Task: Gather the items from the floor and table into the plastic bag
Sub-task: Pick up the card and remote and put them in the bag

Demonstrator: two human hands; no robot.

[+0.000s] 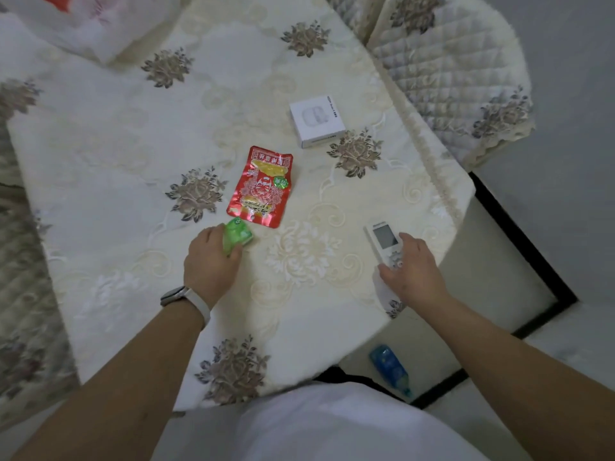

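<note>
My left hand (pixel 209 261) grips a small green packet (pixel 237 235) on the table's cream flowered cloth (pixel 133 154). My right hand (pixel 412 267) curls over the lower half of a white remote control (pixel 382 239) near the table's right edge. A red foil snack pouch (pixel 261 186) lies flat just beyond the green packet. A small white box (pixel 316 120) sits farther back. On the floor under the table's near corner lies a blue bottle (pixel 389 367). The white plastic bag (pixel 83 24) rests at the table's far left.
A chair with a quilted cream cover (pixel 459 68) stands at the table's far right. A black-framed pale mat or tile (pixel 519 271) lies on the floor to the right. Another quilted cover (pixel 26 294) hangs at the left.
</note>
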